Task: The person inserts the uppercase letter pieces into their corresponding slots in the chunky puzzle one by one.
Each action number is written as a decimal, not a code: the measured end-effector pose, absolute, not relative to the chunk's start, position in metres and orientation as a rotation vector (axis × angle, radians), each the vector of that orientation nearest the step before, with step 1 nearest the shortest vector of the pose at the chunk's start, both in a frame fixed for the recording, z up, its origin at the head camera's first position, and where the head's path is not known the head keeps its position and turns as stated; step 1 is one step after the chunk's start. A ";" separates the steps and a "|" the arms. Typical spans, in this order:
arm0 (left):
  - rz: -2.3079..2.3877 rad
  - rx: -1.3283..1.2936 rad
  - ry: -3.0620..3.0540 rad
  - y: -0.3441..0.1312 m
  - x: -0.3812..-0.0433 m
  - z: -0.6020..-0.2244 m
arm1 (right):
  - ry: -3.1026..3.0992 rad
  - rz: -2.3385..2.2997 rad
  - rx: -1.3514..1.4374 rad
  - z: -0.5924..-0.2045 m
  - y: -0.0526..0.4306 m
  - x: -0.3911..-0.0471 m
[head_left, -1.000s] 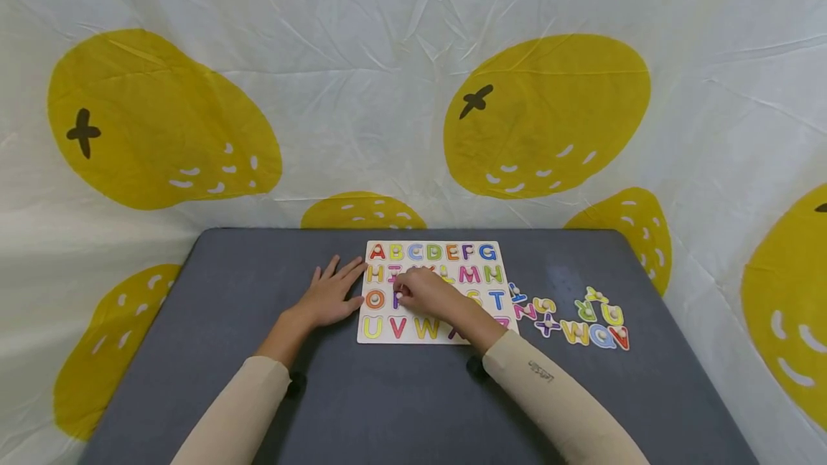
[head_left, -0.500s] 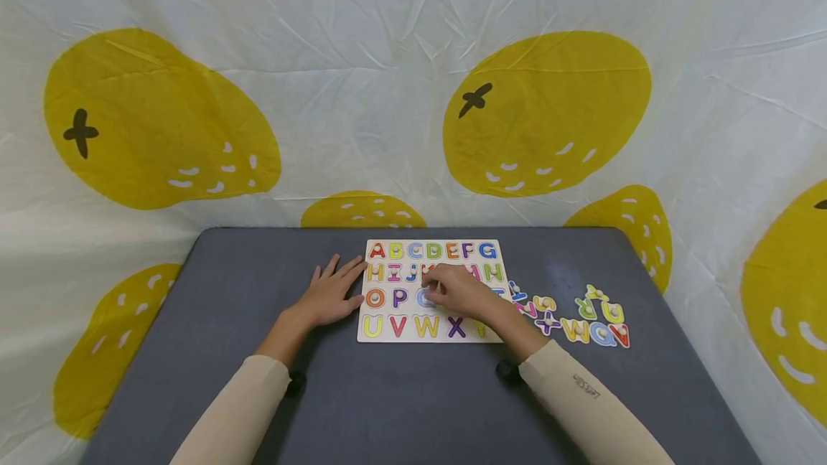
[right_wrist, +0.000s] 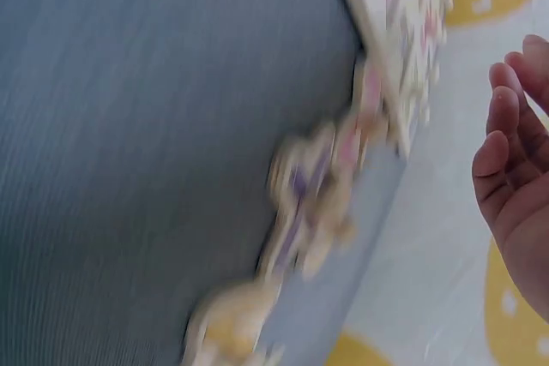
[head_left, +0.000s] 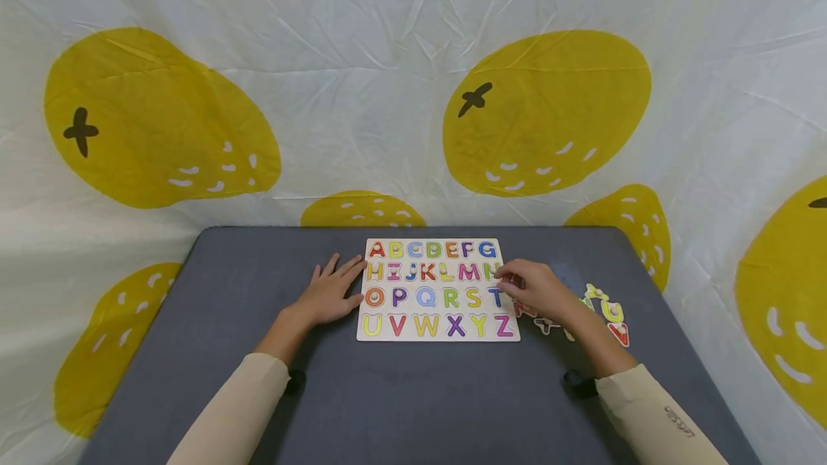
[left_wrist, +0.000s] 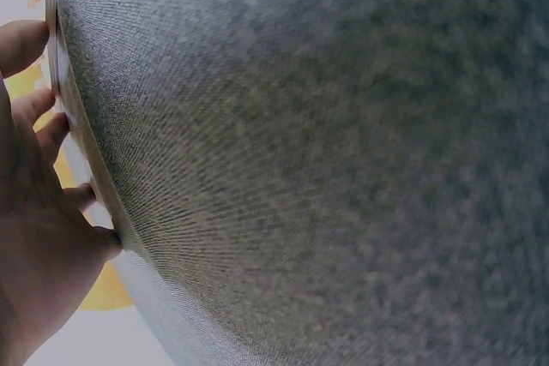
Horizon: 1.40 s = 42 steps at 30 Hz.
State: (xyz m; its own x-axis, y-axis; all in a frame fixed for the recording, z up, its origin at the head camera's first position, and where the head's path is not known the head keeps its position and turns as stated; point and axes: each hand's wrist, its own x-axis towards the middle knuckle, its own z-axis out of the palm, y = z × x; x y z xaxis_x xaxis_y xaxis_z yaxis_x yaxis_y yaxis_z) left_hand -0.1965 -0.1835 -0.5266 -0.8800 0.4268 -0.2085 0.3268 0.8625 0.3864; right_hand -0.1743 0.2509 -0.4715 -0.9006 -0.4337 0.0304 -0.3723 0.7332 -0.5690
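A pale alphabet puzzle board (head_left: 416, 311) lies on the table, with knobbed letter pieces in its upper rows and at O and P (head_left: 399, 298). My left hand (head_left: 328, 296) rests flat with fingers spread, its fingertips at the board's left edge; the left wrist view shows its fingers (left_wrist: 53, 139) along that edge. My right hand (head_left: 539, 289) is above the board's right edge and the loose letters, fingers loosely bent. In the right wrist view no piece shows in the right hand (right_wrist: 523, 152). Blurred below it is a purple letter piece (right_wrist: 296, 186).
Right of the board lie several loose letters, among them a red V (head_left: 618, 334) and a yellow U (head_left: 612, 312); my right hand and forearm cover others. The dark grey table (head_left: 413, 400) backs onto a white curtain (head_left: 362, 113) with yellow fruit shapes.
My right hand has moved right from the P spot, across the board, to the loose letters, uncovering the board's middle rows. The left hand stays put.
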 end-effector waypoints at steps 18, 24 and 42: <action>0.488 0.558 2.752 -0.181 -0.196 -0.529 | 2.843 -0.799 -0.504 -0.464 0.374 -0.135; 0.479 0.553 2.759 -0.182 -0.197 -0.530 | 2.853 -0.775 -0.424 -0.464 0.398 -0.123; 0.494 0.566 2.767 -0.185 -0.196 -0.528 | 2.751 -0.649 -0.405 -0.489 0.416 -0.114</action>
State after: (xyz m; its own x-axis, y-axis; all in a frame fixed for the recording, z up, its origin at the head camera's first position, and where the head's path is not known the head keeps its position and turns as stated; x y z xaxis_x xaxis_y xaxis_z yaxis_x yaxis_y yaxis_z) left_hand -0.1964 -0.1849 -0.5284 -0.8861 0.4205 -0.1948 0.3271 0.8652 0.3801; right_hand -0.1144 0.4163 -0.4890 -0.9200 -0.3318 -0.2087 -0.2035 0.8594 -0.4691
